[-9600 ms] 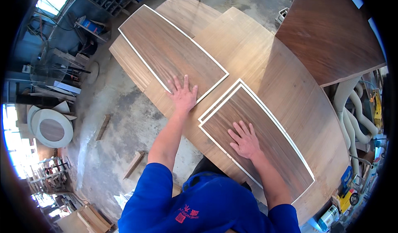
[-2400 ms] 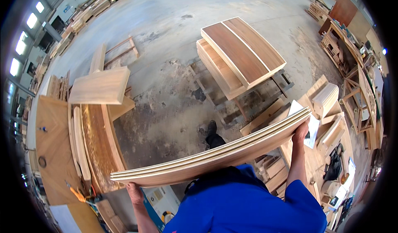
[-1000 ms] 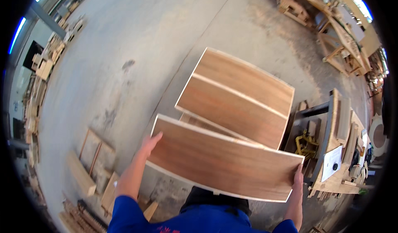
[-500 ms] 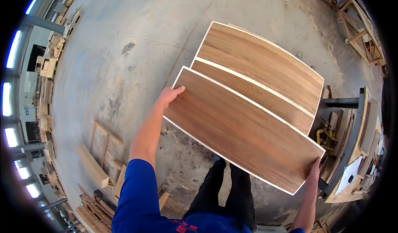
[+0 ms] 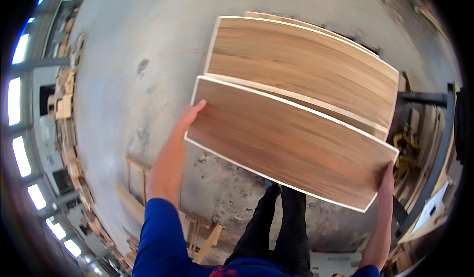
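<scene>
Between my two hands hangs a rectangular brown wood-grain panel [image 5: 291, 144] with pale edges, held out in front of my legs. My left hand [image 5: 192, 113] grips its left end, thumb on the top face and the other fingers hidden beneath. At the right end my right hand [image 5: 386, 180] is closed on the near corner, its fingers mostly out of sight. Just beyond lie lighter wood-grain panels [image 5: 301, 55], stacked with pale edges showing; the held panel covers part of their near side.
To the right stands a dark metal-framed bench [image 5: 427, 171] with yellow clamps [image 5: 406, 146] and long boards by it. Wooden pieces [image 5: 210, 242] lie at my lower left. Stacked timber [image 5: 64, 94] lines the far left side of the concrete floor [image 5: 123, 79].
The view has swung round, and the stack now appears wider and further left. The held panel looks more level across the picture. Both hands keep their hold on it.
</scene>
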Available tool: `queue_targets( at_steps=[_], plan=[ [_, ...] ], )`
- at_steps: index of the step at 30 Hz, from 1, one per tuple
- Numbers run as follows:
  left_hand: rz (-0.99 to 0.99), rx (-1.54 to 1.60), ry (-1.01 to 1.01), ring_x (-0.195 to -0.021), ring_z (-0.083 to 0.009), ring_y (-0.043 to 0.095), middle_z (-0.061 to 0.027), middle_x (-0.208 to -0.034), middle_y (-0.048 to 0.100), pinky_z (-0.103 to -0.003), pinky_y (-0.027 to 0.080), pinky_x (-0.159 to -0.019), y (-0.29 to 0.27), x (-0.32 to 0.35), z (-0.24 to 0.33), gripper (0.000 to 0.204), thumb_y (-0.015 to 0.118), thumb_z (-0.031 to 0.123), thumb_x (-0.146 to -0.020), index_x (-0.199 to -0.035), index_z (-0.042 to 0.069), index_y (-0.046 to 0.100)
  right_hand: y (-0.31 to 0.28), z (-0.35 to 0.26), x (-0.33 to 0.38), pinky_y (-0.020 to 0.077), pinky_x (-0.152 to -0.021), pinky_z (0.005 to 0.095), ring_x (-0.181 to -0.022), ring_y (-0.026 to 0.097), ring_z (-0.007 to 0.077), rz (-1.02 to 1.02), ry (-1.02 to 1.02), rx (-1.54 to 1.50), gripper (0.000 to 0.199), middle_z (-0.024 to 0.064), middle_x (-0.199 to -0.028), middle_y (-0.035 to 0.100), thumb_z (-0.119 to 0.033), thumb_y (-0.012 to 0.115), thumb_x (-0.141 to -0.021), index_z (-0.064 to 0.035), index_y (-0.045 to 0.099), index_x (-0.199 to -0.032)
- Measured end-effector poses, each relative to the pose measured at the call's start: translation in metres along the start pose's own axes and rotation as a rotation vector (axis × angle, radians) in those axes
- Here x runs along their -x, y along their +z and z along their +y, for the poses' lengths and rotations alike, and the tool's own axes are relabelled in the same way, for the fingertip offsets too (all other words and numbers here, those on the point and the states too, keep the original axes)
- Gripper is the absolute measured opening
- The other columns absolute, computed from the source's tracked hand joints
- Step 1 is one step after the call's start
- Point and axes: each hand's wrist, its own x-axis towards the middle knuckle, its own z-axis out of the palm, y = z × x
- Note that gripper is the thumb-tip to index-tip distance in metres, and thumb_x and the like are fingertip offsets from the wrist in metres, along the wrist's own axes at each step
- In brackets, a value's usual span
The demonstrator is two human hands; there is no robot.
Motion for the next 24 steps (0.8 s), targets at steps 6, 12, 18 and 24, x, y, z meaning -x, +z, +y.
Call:
queue_targets(
  at_steps=[6, 12, 18, 24],
  plan=[
    [-0.062, 0.124, -0.016, -0.100, -0.0210, 0.062, -0.0135, -0.113, 0.066, -0.036, 0.049, -0.087, 0.002, 0.020, 0.019, 0.065, 0.072, 0.047, -0.083, -0.120, -0.005, 0.061, 0.014, -0.016, -0.007, 0.0364, -0.105, 0.0328, -0.123, 0.048, 0.0220, 0.051, -0.040, 0.028, 0.085, 0.0158, -0.135, 0.051, -0.064, 0.044, -0.094, 0.0100, 0.044, -0.137],
    [-0.035, 0.132, -0.059, -0.095, -0.0183, 0.060, -0.0100, -0.103, 0.065, -0.034, 0.048, -0.084, 0.009, 0.033, 0.038, 0.060, 0.070, 0.048, -0.085, -0.112, -0.004, 0.062, 0.027, -0.039, -0.003, 0.0359, -0.106, 0.0353, -0.124, 0.048, 0.0253, 0.029, 0.012, 0.052, 0.091, 0.0206, -0.138, 0.048, -0.066, 0.039, -0.094, 0.0131, 0.039, -0.139],
    [0.003, 0.099, -0.057, -0.084, -0.0151, 0.056, -0.0065, -0.094, 0.063, -0.033, 0.047, -0.076, 0.012, 0.029, 0.034, 0.055, 0.070, 0.050, -0.085, -0.102, -0.001, 0.063, 0.031, -0.040, -0.017, 0.0365, -0.099, 0.0321, -0.111, 0.049, 0.0191, 0.057, 0.005, 0.135, 0.083, 0.0121, -0.118, 0.057, -0.065, 0.040, -0.095, 0.0123, 0.054, -0.123],
    [0.093, -0.028, -0.045, -0.077, -0.0126, 0.051, -0.0031, -0.083, 0.060, -0.032, 0.044, -0.070, 0.010, 0.031, 0.030, 0.053, 0.071, 0.052, -0.083, -0.093, 0.001, 0.064, 0.032, -0.030, -0.039, 0.0435, -0.090, 0.0367, -0.104, 0.059, 0.0237, 0.073, -0.187, 0.564, 0.068, 0.0164, -0.109, 0.066, -0.060, 0.046, -0.094, 0.0031, 0.062, -0.115]
  ],
)
